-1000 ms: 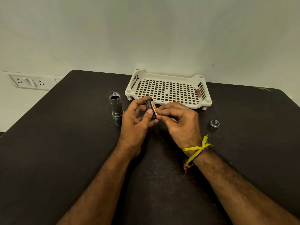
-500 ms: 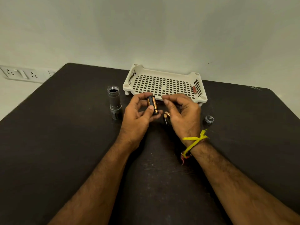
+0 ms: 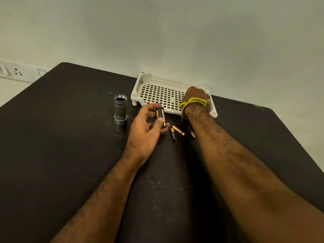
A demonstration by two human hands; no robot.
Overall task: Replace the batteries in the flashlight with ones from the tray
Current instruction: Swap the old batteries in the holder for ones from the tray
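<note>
My left hand [image 3: 147, 127] pinches a black battery holder [image 3: 161, 116] with a copper-and-black battery showing in it, held upright just in front of the tray. Three loose batteries [image 3: 178, 130] lie on the dark table [image 3: 70, 137] between my forearms. The grey flashlight body [image 3: 120, 112] stands upright with its open end up, left of my left hand. My right hand [image 3: 196, 95] reaches into the right end of the white perforated tray [image 3: 157, 93]. Its fingers are hidden behind the back of the hand, so what they touch is unseen.
The tray sits against the pale wall at the table's far edge. A white socket strip [image 3: 15, 71] is on the wall at the far left. My right forearm crosses the right half of the table.
My right hand left the battery holder and moved forward into the tray's right end. Loose batteries now lie on the table. My left hand still holds the holder.
</note>
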